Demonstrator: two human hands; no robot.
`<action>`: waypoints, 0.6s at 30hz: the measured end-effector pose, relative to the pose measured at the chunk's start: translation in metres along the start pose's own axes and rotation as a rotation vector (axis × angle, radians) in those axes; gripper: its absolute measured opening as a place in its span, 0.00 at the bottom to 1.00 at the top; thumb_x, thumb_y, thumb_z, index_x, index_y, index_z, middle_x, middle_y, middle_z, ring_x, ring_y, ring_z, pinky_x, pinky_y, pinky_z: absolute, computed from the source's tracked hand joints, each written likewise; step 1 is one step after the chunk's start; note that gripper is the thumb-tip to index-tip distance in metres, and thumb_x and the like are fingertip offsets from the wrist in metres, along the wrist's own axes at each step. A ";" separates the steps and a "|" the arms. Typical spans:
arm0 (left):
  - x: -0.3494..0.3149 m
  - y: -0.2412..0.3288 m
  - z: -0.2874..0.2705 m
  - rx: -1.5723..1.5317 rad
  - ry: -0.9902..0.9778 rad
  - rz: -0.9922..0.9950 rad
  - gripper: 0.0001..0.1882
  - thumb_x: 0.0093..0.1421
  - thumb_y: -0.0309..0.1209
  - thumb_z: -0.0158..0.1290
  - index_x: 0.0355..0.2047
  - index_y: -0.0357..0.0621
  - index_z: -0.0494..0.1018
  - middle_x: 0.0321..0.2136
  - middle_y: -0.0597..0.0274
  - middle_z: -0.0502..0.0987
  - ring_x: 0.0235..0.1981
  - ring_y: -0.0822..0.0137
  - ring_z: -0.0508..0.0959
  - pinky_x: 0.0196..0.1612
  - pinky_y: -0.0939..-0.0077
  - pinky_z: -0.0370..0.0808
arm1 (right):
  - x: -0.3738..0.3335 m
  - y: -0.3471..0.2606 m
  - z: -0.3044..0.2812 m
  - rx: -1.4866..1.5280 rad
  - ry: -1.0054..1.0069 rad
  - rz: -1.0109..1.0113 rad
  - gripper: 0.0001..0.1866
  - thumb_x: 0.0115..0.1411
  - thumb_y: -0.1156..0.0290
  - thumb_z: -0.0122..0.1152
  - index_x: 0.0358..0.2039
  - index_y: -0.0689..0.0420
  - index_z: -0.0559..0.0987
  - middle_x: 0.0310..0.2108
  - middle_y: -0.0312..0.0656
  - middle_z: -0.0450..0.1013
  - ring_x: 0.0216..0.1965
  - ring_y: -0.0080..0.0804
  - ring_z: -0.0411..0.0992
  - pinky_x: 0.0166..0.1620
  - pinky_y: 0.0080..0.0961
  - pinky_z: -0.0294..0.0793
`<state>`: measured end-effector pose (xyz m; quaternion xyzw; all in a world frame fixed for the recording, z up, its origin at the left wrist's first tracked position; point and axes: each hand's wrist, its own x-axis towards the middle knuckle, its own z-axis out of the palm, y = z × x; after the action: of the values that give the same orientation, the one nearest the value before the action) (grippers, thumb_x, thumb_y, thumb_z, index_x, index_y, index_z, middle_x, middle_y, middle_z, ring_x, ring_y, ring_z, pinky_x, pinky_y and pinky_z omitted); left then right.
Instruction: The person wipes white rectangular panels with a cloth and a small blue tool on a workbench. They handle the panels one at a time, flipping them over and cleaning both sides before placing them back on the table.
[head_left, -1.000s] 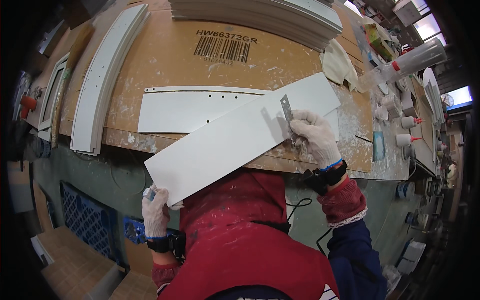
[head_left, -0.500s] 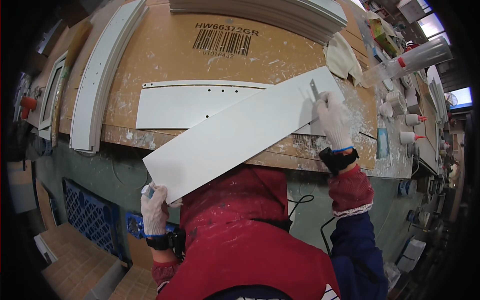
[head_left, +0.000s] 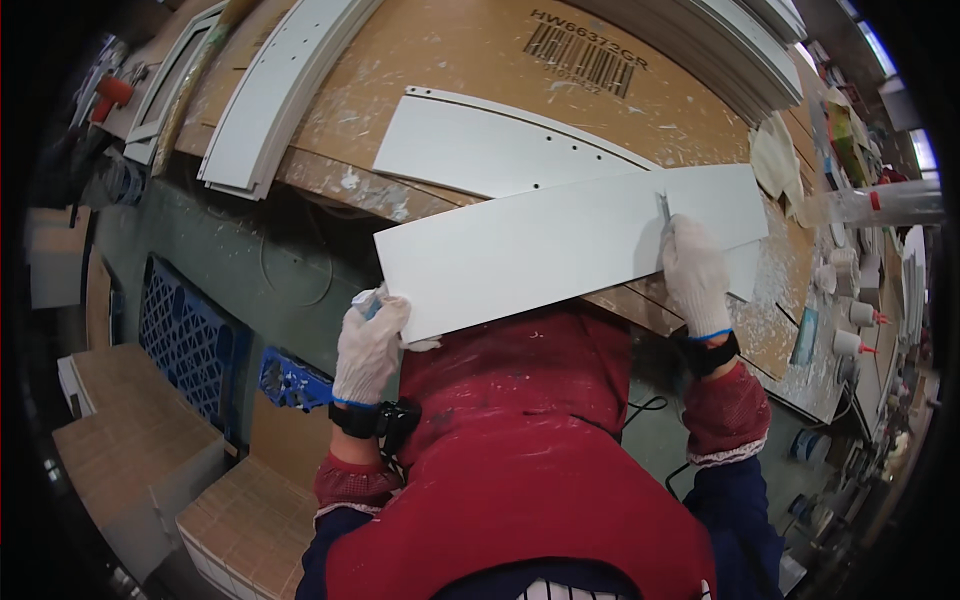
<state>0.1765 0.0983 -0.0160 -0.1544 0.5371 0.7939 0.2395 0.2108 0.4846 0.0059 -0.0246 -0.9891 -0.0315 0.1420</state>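
A long plain white board lies aslant across the front edge of the bench, its left end overhanging. My left hand, in a white knit glove, is closed on that end; a small blue-and-white object shows at its fingers, too little visible to name. My gloved right hand is closed round a narrow metal blade, like a scraper, pointing away over the board's right part. The blade's handle is hidden in the fist. Beneath lies another white board with dark holes along it, partly covered.
Cardboard spotted with white paint covers the bench. Stacked white boards stand at left, more at the far right. A pale cloth, clear plastic tube and red-tipped bottles are at right. A blue pallet leans at lower left.
The board has turned, its left end swinging up and away, and my left hand has moved up with it. My right hand keeps the blade over the board's right part. The whole view has also tilted.
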 end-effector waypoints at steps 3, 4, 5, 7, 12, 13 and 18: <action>-0.006 0.007 0.007 -0.206 -0.014 -0.027 0.10 0.63 0.26 0.49 0.43 0.35 0.71 0.35 0.55 0.77 0.35 0.59 0.80 0.33 0.68 0.82 | 0.006 -0.089 -0.001 -0.125 0.000 -0.120 0.04 0.57 0.74 0.48 0.26 0.50 0.68 0.19 0.34 0.65 0.14 0.25 0.68 0.14 0.27 0.66; -0.005 -0.002 -0.005 -0.129 -0.090 0.035 0.10 0.65 0.29 0.47 0.43 0.37 0.70 0.40 0.53 0.76 0.38 0.56 0.79 0.37 0.62 0.81 | 0.006 -0.118 -0.002 -0.070 -0.027 -0.183 0.04 0.57 0.75 0.48 0.26 0.50 0.68 0.19 0.33 0.64 0.14 0.24 0.68 0.14 0.26 0.65; -0.001 -0.015 -0.019 -0.060 -0.160 0.102 0.11 0.67 0.32 0.46 0.44 0.39 0.70 0.45 0.51 0.74 0.41 0.54 0.79 0.41 0.56 0.80 | 0.004 -0.147 -0.001 -0.018 -0.055 -0.249 0.04 0.56 0.75 0.48 0.26 0.49 0.68 0.19 0.32 0.64 0.15 0.22 0.67 0.13 0.26 0.64; 0.005 -0.010 -0.017 -0.545 -0.355 -0.001 0.12 0.69 0.36 0.43 0.42 0.40 0.69 0.49 0.49 0.72 0.44 0.54 0.77 0.44 0.53 0.78 | 0.009 -0.202 -0.027 -0.012 -0.104 -0.361 0.03 0.56 0.75 0.50 0.33 0.54 0.71 0.22 0.36 0.65 0.17 0.27 0.69 0.16 0.26 0.69; 0.013 -0.029 -0.029 -0.959 -0.412 -0.099 0.17 0.69 0.44 0.39 0.40 0.40 0.66 0.56 0.43 0.66 0.51 0.47 0.71 0.51 0.44 0.70 | 0.013 -0.259 -0.018 0.796 -0.655 -0.360 0.07 0.56 0.74 0.52 0.36 0.56 0.73 0.33 0.50 0.74 0.35 0.50 0.76 0.38 0.39 0.76; 0.014 -0.033 -0.032 -0.983 -0.510 -0.053 0.20 0.69 0.45 0.39 0.45 0.39 0.65 0.58 0.43 0.63 0.54 0.44 0.67 0.54 0.40 0.66 | 0.014 -0.247 -0.023 0.892 -0.560 -0.319 0.10 0.56 0.72 0.54 0.40 0.55 0.75 0.33 0.51 0.75 0.36 0.50 0.75 0.40 0.40 0.75; 0.010 -0.034 -0.034 -0.912 -0.491 -0.082 0.32 0.68 0.49 0.38 0.61 0.34 0.55 0.64 0.41 0.55 0.62 0.37 0.58 0.60 0.32 0.58 | 0.032 -0.145 -0.031 0.652 -0.273 0.238 0.10 0.62 0.70 0.51 0.41 0.59 0.75 0.27 0.52 0.74 0.29 0.49 0.75 0.33 0.41 0.73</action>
<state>0.1865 0.0794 -0.0599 -0.0733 0.0579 0.9501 0.2978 0.1804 0.3392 0.0362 -0.0969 -0.9472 0.3055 0.0117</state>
